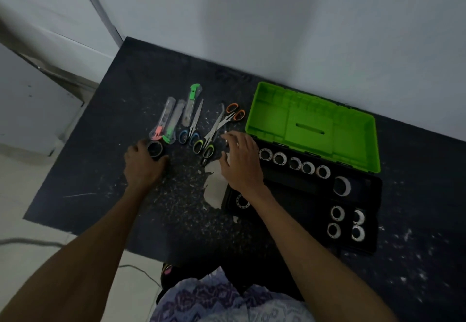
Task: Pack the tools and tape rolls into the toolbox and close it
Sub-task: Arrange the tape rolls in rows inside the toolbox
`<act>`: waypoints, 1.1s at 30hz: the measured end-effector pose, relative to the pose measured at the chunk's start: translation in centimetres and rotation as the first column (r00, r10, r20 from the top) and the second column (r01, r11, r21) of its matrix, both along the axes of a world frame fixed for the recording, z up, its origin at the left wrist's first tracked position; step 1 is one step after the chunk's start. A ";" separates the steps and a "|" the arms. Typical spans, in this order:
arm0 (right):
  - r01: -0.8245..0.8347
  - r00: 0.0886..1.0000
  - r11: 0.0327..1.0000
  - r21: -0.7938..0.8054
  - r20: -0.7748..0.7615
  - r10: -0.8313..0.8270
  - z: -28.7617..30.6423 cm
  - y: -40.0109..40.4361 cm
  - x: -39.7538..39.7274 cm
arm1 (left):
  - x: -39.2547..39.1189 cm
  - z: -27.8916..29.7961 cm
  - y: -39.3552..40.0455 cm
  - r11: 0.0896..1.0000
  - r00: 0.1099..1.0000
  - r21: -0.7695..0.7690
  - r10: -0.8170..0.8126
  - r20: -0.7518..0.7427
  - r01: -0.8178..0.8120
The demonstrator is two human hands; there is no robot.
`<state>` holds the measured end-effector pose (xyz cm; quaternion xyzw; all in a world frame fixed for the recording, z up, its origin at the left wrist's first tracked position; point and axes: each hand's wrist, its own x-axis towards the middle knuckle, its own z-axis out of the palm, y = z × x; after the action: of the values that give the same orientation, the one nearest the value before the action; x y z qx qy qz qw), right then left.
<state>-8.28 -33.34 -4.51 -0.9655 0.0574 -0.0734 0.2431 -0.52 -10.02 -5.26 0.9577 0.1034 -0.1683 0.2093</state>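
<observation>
Dark mat (176, 221): rolls (295, 164) already packed in toolbox (365, 195); scissors (191, 125), cutters (169, 120) left out; last roll (155, 148) gripped by left hand (143, 165); right hand (239, 163) fingers spread; lid (312, 122) still open.

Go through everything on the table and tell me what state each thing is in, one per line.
toolbox: open, tape rolls already inside
green lid: swung back, resting flat
black tape roll: on the table, gripped by the left hand
right hand: fingers loosely curled beside the toolbox; hold unclear
blue-handled scissors: closed, on the table
orange-handled scissors: on the table, unpacked
three utility knives: on the table, unpacked
</observation>
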 end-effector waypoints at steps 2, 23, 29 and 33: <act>0.005 1.000 1.000 0.000 -0.004 -0.005 0.0 0.0 0.1 | 0.4 0.0 -0.7 1.000 0.999 0.017 -0.011 0.031 0.010; -0.024 0.994 0.859 0.512 0.105 -0.035 5.5 -5.4 -6.7 | -8.0 7.5 -15.1 0.529 0.960 -0.848 -0.215 -0.177 -0.037; 0.185 0.954 0.847 0.498 0.117 -0.277 5.5 -10.7 -12.5 | -11.6 6.7 -19.5 0.575 0.888 -0.725 -0.447 0.110 0.380; 0.402 0.869 0.819 0.409 0.111 -0.481 4.7 -15.6 -17.2 | -14.0 4.2 -21.0 0.533 0.626 -0.335 -0.713 0.316 0.777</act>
<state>-25.51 -48.93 0.19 -0.8480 0.2677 -0.2167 0.4027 -14.55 -30.99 -1.07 0.8444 -0.3714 -0.1923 0.3348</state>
